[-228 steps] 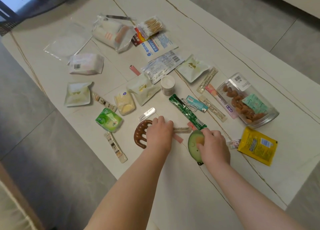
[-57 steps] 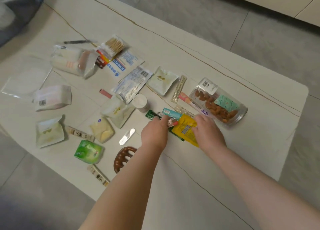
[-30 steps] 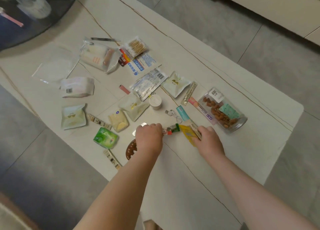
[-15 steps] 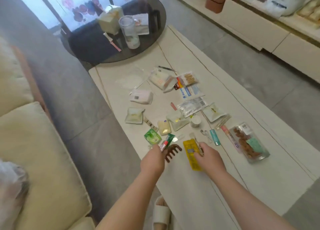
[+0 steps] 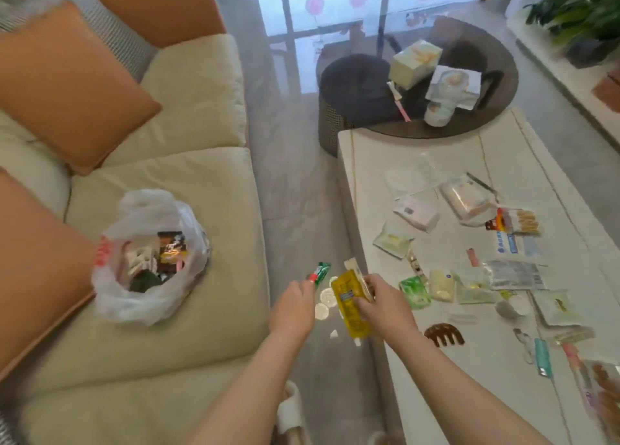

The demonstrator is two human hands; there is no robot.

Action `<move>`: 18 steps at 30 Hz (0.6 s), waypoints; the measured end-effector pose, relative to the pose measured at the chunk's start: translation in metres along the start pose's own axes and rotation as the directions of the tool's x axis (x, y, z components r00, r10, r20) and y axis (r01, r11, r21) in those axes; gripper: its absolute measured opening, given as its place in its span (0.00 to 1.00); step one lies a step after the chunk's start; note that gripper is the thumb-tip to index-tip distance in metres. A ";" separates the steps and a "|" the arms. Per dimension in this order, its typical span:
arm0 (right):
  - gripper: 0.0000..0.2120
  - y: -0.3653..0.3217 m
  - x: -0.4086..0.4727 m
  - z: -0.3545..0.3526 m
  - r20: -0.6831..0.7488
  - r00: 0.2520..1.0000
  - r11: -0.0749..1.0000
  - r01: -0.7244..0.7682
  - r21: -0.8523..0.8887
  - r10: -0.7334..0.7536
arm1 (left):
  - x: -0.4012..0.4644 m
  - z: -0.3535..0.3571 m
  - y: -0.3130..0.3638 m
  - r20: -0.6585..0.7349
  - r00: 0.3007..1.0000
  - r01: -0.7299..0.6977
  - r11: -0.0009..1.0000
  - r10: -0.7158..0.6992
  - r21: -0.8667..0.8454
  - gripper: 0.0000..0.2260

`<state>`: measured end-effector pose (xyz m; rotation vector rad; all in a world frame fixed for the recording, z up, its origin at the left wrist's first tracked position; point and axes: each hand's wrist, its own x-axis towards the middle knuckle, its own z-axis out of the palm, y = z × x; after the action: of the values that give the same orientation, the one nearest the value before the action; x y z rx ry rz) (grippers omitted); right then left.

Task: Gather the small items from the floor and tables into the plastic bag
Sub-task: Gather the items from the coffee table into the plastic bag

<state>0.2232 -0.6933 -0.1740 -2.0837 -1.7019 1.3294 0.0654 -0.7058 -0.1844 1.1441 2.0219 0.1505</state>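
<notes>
A white plastic bag sits open on the cream sofa seat at left, with several small items inside. My left hand grips a green stick packet with a red end. My right hand holds a yellow sachet and a pale strip behind it. Both hands hover over the floor gap between sofa and white table. Several packets remain on the table, among them a green sachet and a brown hair claw.
The cream sofa with orange cushions fills the left. A round dark glass side table with a tissue box stands beyond the white table. A few round coins lie on the grey floor under my hands. A slipper is below.
The view has swung left from the table toward the sofa and bag. Both hands have carried the green packet and yellow sachet off the table edge, over the floor gap.
</notes>
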 end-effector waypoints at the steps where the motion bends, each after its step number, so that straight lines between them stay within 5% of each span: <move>1: 0.12 -0.017 0.004 0.011 0.013 1.000 1.000 0.024 0.004 -0.024 | 0.004 -0.014 -0.013 -0.033 0.999 0.017 1.000 -0.018 -0.021 0.18; 9: 0.07 -0.148 0.041 0.116 0.109 0.987 0.993 0.118 0.009 -0.119 | 0.058 -0.122 -0.142 -0.177 0.922 0.233 0.859 -0.344 -0.456 0.15; 18: 0.09 -0.263 0.082 0.234 0.233 0.963 0.990 0.139 -0.002 -0.135 | 0.121 -0.216 -0.232 -0.211 0.867 0.243 0.752 -0.452 -0.613 0.11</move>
<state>-0.1314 -0.6258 -0.2013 -1.8402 -1.9164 1.5711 -0.2722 -0.6923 -0.2125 0.3499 2.2348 0.7603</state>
